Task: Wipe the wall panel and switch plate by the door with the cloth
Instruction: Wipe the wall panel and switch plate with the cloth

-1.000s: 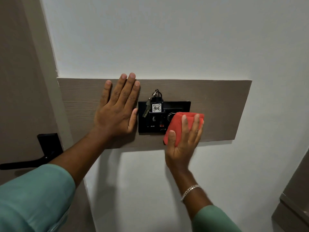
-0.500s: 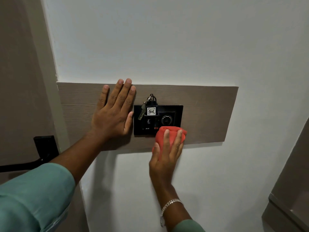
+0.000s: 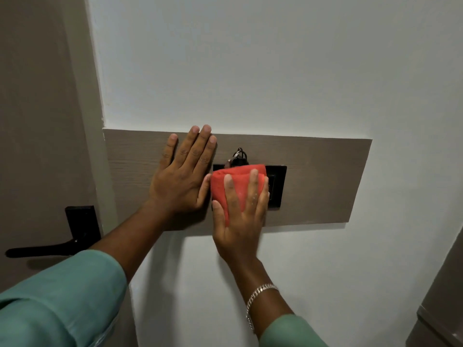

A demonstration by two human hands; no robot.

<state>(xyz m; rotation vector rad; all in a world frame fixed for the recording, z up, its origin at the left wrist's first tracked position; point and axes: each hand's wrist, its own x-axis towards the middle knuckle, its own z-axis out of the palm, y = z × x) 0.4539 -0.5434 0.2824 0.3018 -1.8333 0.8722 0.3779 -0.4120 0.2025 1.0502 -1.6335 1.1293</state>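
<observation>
So the biggest thing here is the white wall, which fills most of the view. On the far left is a grey-brown door with a black lever handle near its right edge.

Mounted across the wall is the wall panel, a long brownish wood-grain strip whose left end sits right up against the door frame. Roughly in the middle of that panel is the black switch plate. Only its right part and a sliver of the top left edge are showing, since the rest is covered.

Both arms come up from the bottom in green sleeves. The left hand is spread flat, palm on the panel, fingers together and pointing up to the panel's top edge, just left of the plate. It's not gripping anything.

The right hand is pressing a folded red cloth flat against the left and middle part of the switch plate, fingers laid over the cloth and thumb along its left side. The left thumb is pretty much touching the cloth's left edge.

There's a silver bracelet on the right wrist. Poking out above the cloth is a small black key ring bit hanging at the plate's top edge; can't make out any more of it.
</observation>
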